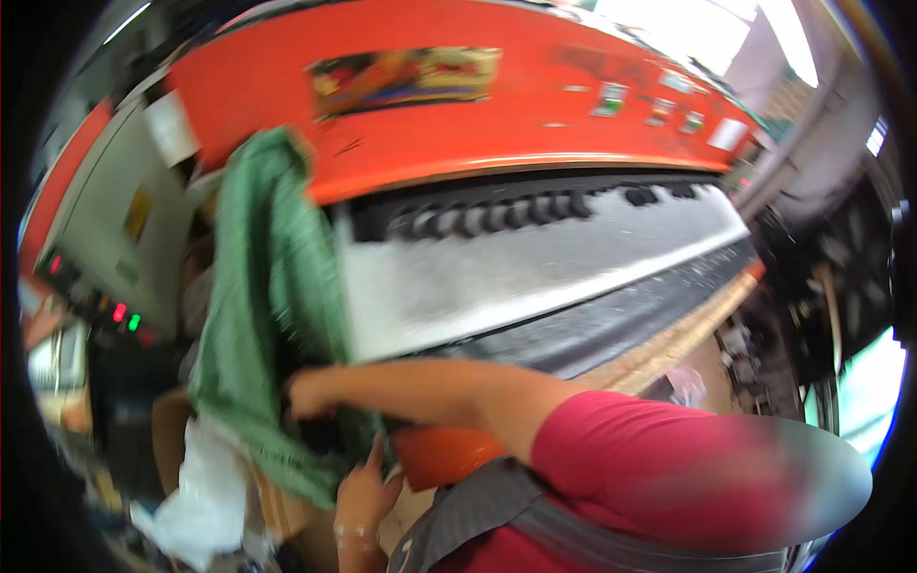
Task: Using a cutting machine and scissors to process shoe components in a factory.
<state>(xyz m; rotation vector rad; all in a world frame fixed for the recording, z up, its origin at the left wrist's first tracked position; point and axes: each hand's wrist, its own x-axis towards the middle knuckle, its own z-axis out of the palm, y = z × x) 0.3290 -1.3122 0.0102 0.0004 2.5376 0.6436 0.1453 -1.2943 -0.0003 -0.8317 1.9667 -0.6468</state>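
A green woven sack (277, 248) hangs upright beside a machine, its upper end by the machine's red panel. My right hand (310, 393), on a bare arm coming from a red sleeve, reaches across to the dark opening in the sack's lower part. Its fingers are hidden there and blurred, so what they hold does not show. Below, my left hand (368, 495), with a bracelet at the wrist, is near the sack's lower right edge. One finger points up and the thumb stands apart; nothing shows between them.
The red-orange machine (420, 143) has a sloping grey metal plate (535, 258) and a wooden edge strip (659, 329). A grey control cabinet (119, 224) with lit indicators stands left. A white plastic bag (205, 497) and cardboard (277, 506) lie below the sack.
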